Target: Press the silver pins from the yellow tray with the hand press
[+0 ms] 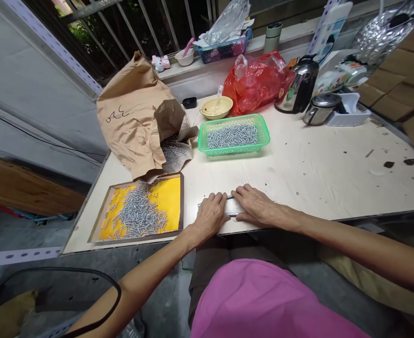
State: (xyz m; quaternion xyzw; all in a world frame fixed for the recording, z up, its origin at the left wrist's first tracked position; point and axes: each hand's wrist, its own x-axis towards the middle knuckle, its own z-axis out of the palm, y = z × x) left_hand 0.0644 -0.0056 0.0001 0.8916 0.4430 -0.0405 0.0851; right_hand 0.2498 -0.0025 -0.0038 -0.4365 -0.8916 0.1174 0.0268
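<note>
Both my hands are at the table's front edge, around a short, flat metal rail (232, 205) with dark long edges. My left hand (211, 213) grips its left part, with fingers over the far edge and thumb on the near side. On its right part my right hand (255, 205) holds it the same way. The fingers cover much of the rail, so its full shape is hidden. Left of my left hand lies a shallow tray (182, 202) with a yellow bottom and a heap of small silver metal pins (139, 213). Beyond my hands stands a green plastic basket (235, 151) of similar pins.
An open brown paper bag (129, 126) with more pins slumps behind the tray. Along the back stand a cream bowl (216, 109), a red plastic bag (254, 82), a steel kettle (298, 84) and a lidded steel pot (321, 110). Cardboard (400, 84) is at the right.
</note>
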